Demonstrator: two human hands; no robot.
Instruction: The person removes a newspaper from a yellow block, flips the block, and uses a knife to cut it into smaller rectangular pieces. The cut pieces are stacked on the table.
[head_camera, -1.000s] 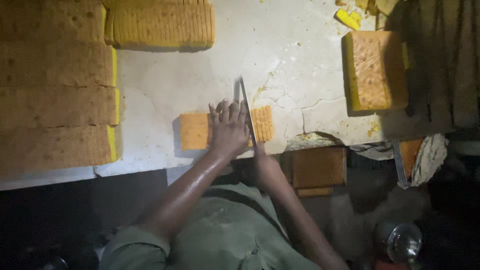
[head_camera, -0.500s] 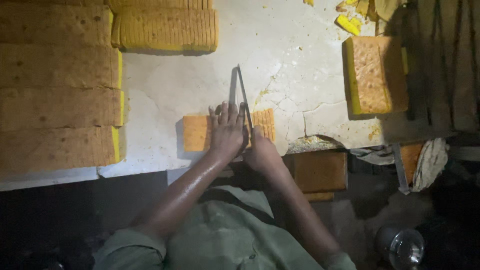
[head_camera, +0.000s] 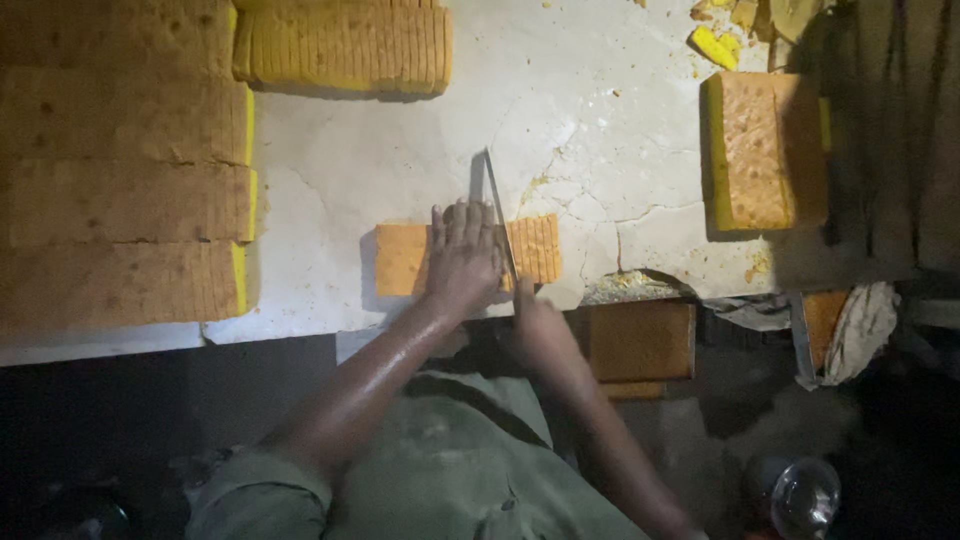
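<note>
The cake slab (head_camera: 405, 258) lies at the tabletop (head_camera: 350, 180) near edge. Left hand (head_camera: 462, 255) presses flat on it, fingers spread. Right hand (head_camera: 530, 320) fingers clamp the knife (head_camera: 498, 215). Right of the knife, slices are cut; left portion remains uncut.

An orange-yellow slab of cake (head_camera: 405, 258) lies flat near the frame's centre, at the lower edge of the white worktop. Its right part shows fine parallel slice lines. A long, thin knife (head_camera: 499, 222) stands on edge across the slab, its blade running toward the upper frame.
</note>
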